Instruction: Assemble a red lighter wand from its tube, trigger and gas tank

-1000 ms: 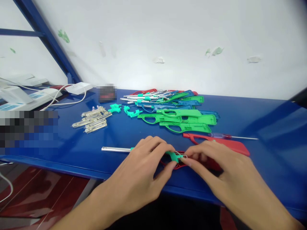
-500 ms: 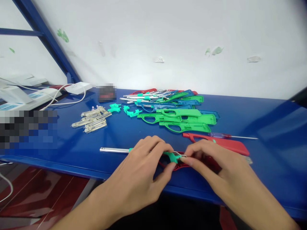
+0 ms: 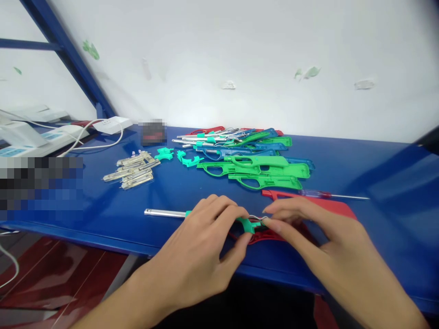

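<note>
My left hand (image 3: 202,249) pinches a teal curved piece (image 3: 249,225) between thumb and fingertips, over a red casing half (image 3: 262,236) near the table's front edge. A silver tube (image 3: 164,213) with a teal collar runs out leftward from beneath that hand. My right hand (image 3: 322,242) is just to the right of the teal piece, its thumb and fingers bent round the casing; the thumb tip is at a thin white wire (image 3: 257,217). Whatever lies between its fingertips is too small to tell. Most of the casing is hidden by both hands.
Behind the hands lie green casing halves (image 3: 265,181), a red casing (image 3: 329,205) and a screwdriver (image 3: 346,197). Further left are teal pieces (image 3: 189,160) and clear parts (image 3: 137,171). A white power strip (image 3: 111,124) with a cable stands at the back left.
My right hand's index finger has lifted away from its thumb, and the hand has shifted slightly right. My left hand keeps its pinch on the teal piece.
</note>
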Demonstrator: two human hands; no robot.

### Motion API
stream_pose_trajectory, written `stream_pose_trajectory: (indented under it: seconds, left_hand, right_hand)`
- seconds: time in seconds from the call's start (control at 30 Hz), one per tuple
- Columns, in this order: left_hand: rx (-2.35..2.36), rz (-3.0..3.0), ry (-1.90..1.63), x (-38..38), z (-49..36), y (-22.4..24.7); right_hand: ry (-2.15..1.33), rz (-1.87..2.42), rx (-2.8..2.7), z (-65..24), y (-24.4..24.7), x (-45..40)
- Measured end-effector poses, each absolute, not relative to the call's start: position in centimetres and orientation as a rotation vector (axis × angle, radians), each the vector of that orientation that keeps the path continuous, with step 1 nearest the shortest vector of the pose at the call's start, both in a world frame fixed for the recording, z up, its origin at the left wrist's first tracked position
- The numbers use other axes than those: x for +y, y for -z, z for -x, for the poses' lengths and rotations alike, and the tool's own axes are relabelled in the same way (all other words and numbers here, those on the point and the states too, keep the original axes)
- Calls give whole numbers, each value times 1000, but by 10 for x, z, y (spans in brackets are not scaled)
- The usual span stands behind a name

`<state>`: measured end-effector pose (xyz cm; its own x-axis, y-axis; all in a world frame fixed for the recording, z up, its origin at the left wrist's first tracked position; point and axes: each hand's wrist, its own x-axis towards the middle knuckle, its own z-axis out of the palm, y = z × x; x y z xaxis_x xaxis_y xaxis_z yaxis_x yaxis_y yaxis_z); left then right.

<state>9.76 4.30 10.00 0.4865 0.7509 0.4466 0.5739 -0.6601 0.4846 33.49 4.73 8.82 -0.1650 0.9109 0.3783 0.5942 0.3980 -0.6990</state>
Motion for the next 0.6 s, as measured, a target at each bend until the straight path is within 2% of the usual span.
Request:
stream_pose_trajectory:
  seconds: [0.6]
  left_hand:
    - [1092,-2476,-993,45,-97,-99]
  right_hand:
    - [-418,1325,-1801,-334,-91,46]
